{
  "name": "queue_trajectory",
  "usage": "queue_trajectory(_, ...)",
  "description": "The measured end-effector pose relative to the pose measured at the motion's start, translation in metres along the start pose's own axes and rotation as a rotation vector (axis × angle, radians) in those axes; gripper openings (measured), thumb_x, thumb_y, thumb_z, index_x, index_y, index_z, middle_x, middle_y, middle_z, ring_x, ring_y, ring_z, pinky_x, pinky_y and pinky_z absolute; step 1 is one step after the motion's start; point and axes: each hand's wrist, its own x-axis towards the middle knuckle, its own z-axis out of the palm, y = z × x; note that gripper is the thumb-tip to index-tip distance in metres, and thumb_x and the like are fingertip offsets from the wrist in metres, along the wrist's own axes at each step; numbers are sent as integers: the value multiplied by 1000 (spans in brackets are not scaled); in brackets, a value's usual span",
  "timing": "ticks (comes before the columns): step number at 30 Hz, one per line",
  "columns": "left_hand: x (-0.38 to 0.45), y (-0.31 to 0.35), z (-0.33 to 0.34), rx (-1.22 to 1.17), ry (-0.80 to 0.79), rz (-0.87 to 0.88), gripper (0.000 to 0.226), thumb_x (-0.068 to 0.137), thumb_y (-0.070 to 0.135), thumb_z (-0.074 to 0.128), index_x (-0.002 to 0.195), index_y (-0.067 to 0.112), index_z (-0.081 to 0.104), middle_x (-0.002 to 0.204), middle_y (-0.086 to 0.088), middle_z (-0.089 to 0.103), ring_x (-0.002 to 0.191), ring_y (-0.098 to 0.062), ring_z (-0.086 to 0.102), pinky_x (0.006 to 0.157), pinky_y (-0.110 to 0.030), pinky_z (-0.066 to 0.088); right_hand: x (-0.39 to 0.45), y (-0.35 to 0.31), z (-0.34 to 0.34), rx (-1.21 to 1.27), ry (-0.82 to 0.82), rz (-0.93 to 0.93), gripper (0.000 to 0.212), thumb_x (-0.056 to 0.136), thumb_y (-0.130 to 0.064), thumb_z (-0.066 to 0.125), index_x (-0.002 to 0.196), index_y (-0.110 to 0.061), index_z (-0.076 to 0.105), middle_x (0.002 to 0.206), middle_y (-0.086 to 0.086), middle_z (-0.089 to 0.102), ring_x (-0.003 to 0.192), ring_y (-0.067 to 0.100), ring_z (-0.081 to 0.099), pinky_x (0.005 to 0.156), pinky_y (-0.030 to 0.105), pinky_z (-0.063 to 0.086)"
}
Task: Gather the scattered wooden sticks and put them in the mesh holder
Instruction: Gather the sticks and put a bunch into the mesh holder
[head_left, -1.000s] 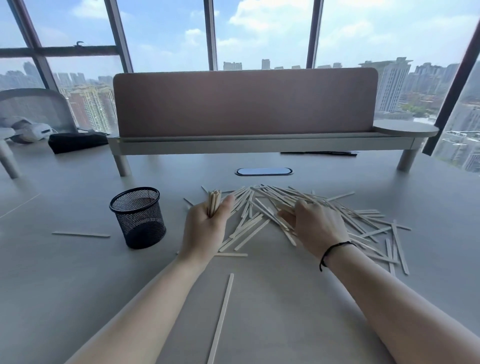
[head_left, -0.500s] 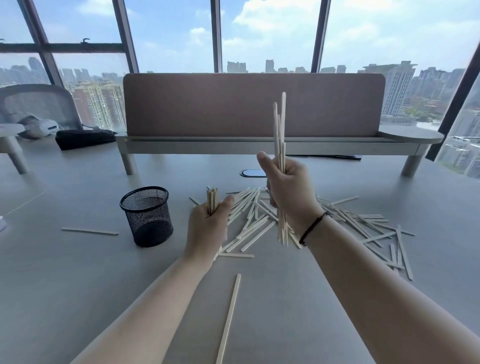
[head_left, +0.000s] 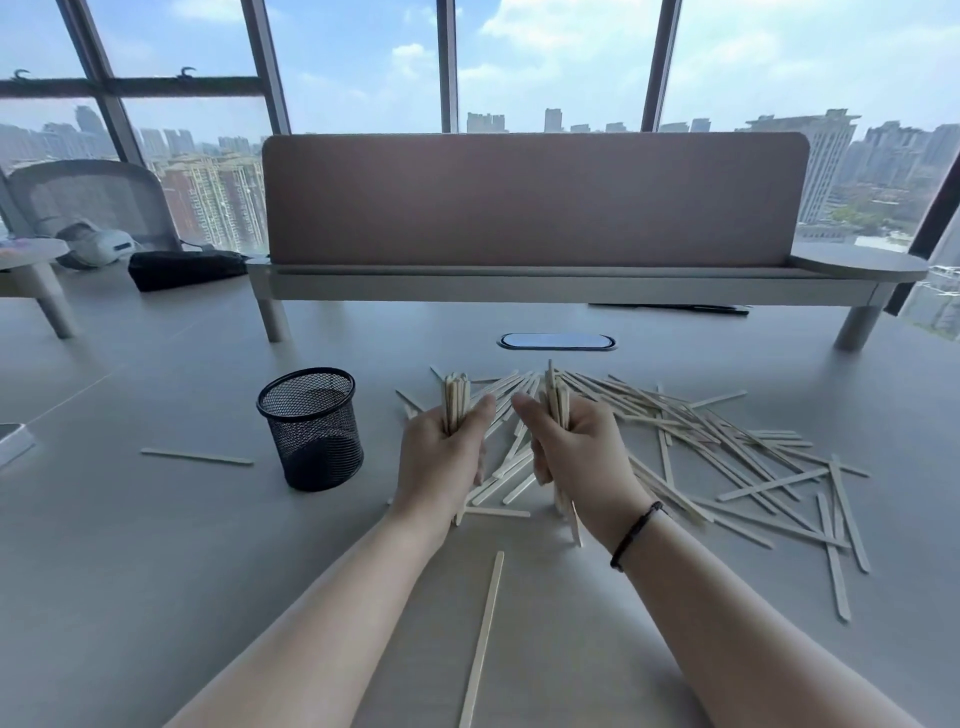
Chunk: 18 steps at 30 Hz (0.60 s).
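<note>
My left hand (head_left: 441, 457) is shut on an upright bundle of wooden sticks (head_left: 455, 400). Close beside it, my right hand (head_left: 576, 457) grips a second upright bundle (head_left: 556, 395), its lower ends touching the table. A big pile of scattered sticks (head_left: 727, 441) spreads behind and to the right of my hands. One loose stick (head_left: 483, 639) lies near me between my forearms, another (head_left: 197, 457) lies left of the holder. The black mesh holder (head_left: 310, 428) stands upright to the left of my left hand and looks empty.
A raised shelf with a brown divider panel (head_left: 535, 202) crosses the grey table (head_left: 156, 571) behind the pile, above an oval cable port (head_left: 556, 341). A black pouch (head_left: 182, 269), a white headset (head_left: 96, 245) and a mesh chair (head_left: 88, 197) are at far left.
My right hand has come down from its raised position with its bundle and now stands it on the table next to my left hand. The left hand has barely moved.
</note>
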Motion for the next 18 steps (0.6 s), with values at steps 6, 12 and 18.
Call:
queue_trajectory(6,0,1,-1,34,-10,17,59,90,45,68,56,3,45,48,-14,39,41,-20,36,46,-29,32,-3,-6,1,22,27,-4,66,83,-54,67,57,-1,36,47,16,39,41,26,39,44,47,34)
queue_trajectory(12,2,4,-4,-86,-8,-52,67,84,48,71,63,-5,35,52,-8,22,48,-18,17,50,-37,14,-8,-11,-1,103,-6,13,78,76,-53,77,63,4,25,57,23,20,51,43,20,49,44,19)
queue_trajectory(18,3,5,-5,-77,-48,-153,58,92,33,66,51,20,28,47,-3,20,45,-16,18,51,-37,13,-4,-11,-1,163,10,183,57,94,-25,65,48,-19,31,42,2,26,40,17,18,45,27,17)
